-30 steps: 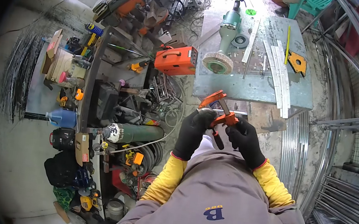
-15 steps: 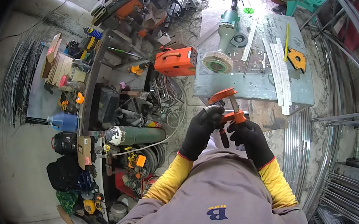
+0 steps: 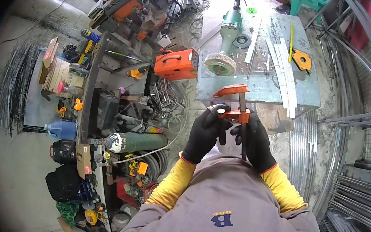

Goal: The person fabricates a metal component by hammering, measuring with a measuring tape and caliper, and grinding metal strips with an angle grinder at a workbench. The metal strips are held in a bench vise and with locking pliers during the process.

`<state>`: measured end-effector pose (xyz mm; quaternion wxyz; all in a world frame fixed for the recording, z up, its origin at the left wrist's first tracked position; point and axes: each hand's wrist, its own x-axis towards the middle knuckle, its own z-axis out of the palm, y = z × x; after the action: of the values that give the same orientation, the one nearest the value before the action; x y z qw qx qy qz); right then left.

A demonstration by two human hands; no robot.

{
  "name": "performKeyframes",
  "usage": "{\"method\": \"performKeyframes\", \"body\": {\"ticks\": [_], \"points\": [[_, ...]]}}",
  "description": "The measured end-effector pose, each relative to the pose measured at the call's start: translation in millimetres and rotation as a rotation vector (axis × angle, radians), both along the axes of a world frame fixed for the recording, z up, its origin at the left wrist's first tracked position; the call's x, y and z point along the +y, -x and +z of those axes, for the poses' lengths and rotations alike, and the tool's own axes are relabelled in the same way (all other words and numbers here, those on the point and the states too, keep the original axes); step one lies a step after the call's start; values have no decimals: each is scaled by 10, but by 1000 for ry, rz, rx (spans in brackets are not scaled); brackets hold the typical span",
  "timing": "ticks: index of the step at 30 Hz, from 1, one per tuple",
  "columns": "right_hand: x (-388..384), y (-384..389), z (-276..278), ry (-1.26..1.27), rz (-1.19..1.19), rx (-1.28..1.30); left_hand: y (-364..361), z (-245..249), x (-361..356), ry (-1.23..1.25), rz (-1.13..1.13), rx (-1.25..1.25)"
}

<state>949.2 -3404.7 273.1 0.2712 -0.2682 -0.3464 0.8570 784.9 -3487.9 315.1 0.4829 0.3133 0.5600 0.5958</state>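
An orange bar clamp [image 3: 232, 90] is held up in front of my chest, its fixed jaw on top and its dark bar running down between my hands. My gloved right hand [image 3: 257, 142] is wrapped round the bar beside the lower sliding jaw. On the other side, my gloved left hand [image 3: 205, 131] has its fingers curled at the outer end of that lower jaw, by a pale round pad. The clamp's screw handle is mostly hidden by the black glove. Beyond the clamp stands the work table [image 3: 262, 94].
On the table lie a green grinder [image 3: 229, 31] with a round flap wheel, a grinding disc [image 3: 242, 41], white metal strips [image 3: 286, 77] and an orange magnetic square [image 3: 302, 61]. A red welding machine [image 3: 178, 64] and a green gas cylinder [image 3: 140, 143] are at left. Metal tubes [image 3: 302, 146] lie at right.
The clamp has turned more upright, its handle no longer hanging below. My right hand has shifted up along the bar, and my left fingers have moved onto the lower jaw's end.
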Motion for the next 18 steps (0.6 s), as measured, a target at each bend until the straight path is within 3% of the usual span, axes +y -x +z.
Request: {"method": "performKeyframes", "body": {"ticks": [2, 5, 7, 8, 10, 11, 13, 14, 16, 18], "points": [[13, 59, -14, -257, -65, -192, 18, 22, 74, -4, -61, 3], [116, 11, 66, -59, -66, -118, -16, 20, 222, 74, -71, 58], [197, -2, -97, -1361, -256, -469, -80, -129, 306, 80, -38, 213], [185, -5, -34, -1368, -260, -469, -64, -181, 313, 73, -39, 213], [159, -21, 65, -1064, -249, -393, -43, -273, 334, 121, -116, 304], [168, -22, 62, -963, -252, -369, -54, -294, 363, 77, -65, 196], [209, -22, -146, -1393, -392, -525, -39, -314, 358, 103, -64, 193], [211, -5, -138, -1393, -395, -537, -30, -316, 345, 135, -55, 190], [209, 32, -116, -145, -215, -55, -72, -305, 338, 223, -65, 66], [275, -43, -409, -345, -145, -165, -111, -379, 325, 318, -77, -93]]}}
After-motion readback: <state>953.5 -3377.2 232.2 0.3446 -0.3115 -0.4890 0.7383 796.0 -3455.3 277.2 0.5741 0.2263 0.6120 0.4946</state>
